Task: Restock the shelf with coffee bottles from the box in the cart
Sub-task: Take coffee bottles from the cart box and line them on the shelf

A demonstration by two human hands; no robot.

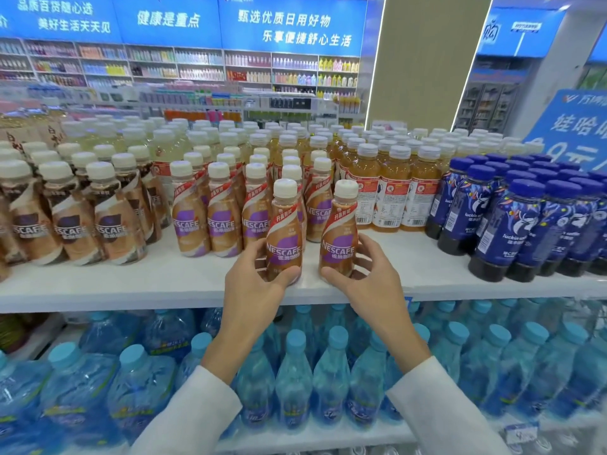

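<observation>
- Standing upright near the front edge of the shelf (131, 292), two coffee bottles are held side by side, one in each hand, caps up and long axes vertical
- The left hand (259, 277) grips the left bottle (284, 231) low on its body, with the thumb across the front under the label and the fingers curled round its outer side
- The right hand (369, 274) grips the right bottle (339, 231) the same way, mirrored, with the thumb in front and the fingers wrapped round the outer side
- Both bases are hidden behind the thumbs, so it cannot be told whether the bottles rest on the shelf board or hang just above it
- The rows of matching purple-label bottles (223, 218) lie behind the two held bottles, further from the person; the left bottle is just in front of one row's front bottle, and the right bottle is just in front of the next row to the right
- Judging from this, the coming move is a short push straight back from the front edge, each hand serving the row ahead of it, with neither hand nearer than the other
- The orange tea bottles (391, 192) stand near the right bottle on its right, so it probably has little room to drift sideways
- The box and the cart are out of view
</observation>
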